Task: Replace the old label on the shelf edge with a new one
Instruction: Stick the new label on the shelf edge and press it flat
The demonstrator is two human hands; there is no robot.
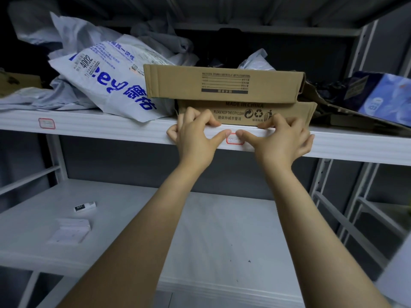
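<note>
Left hand (195, 135), right hand (283, 138) gripping shelf edge (106, 127), thumbs on label (235, 141)

The left forearm (142, 230) and the right forearm (311, 218) are shown bare from wrist to the frame's lower edge; the left hand (195, 134) and the right hand (282, 141) are likewise uncovered; both forearms are slender and smooth in outline.

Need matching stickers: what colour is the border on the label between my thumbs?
Red, around the white label on the shelf edge; head view shows it.
</note>
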